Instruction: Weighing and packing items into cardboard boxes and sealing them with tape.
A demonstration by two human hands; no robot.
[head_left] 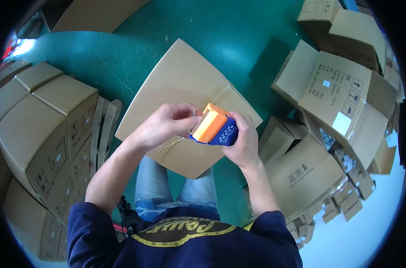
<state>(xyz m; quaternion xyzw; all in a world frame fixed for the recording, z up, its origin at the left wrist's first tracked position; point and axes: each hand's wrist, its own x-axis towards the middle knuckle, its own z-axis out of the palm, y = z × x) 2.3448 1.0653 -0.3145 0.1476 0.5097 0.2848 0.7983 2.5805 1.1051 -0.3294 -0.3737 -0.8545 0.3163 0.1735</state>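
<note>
Held over a closed cardboard box is a small package, bright orange on top with a dark blue printed side. My right hand wraps around its blue right side, thumb along the upper edge. From the left, my left hand has its fingers bent and closed at the package's left edge. The tips are partly hidden there, and finer detail between them is too small to make out. Strips of tape run across the box top beneath both hands.
Stacked large cartons stand at the left beside a wooden pallet. On the right are an open carton, another lying carton and several small boxes. Green floor shows beyond; a dark-edged cardboard piece is at the far left.
</note>
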